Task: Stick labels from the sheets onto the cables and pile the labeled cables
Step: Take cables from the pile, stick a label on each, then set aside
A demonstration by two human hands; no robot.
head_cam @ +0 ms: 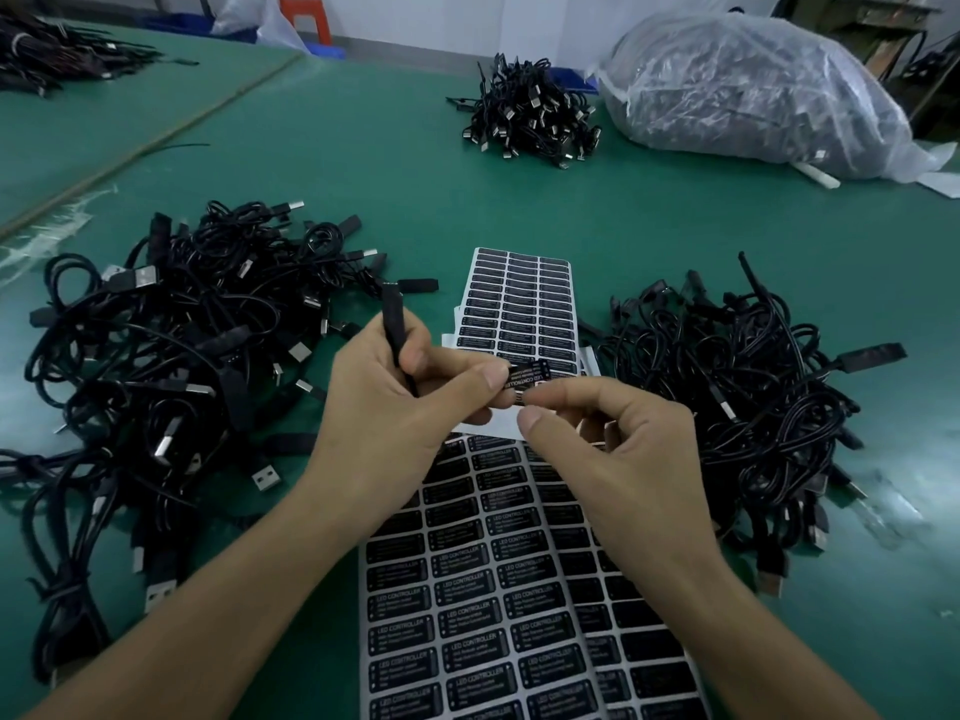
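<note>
My left hand (395,407) grips a black cable controller (394,319) that sticks up out of the fist. My right hand (608,439) pinches a black LED CONTROLLER label (527,383) between thumb and forefinger, and my left thumb tip touches the same label. Below the hands lies a sheet of black labels (483,615), with another label sheet (519,304) farther back. A tangled pile of black USB cables (171,366) lies on the left and a second cable pile (737,407) on the right.
The green table (389,163) carries a third cable heap (530,111) at the back centre and a large clear plastic bag (748,90) at the back right. More cables (57,49) lie at the far left. A seam (156,137) runs diagonally across the table.
</note>
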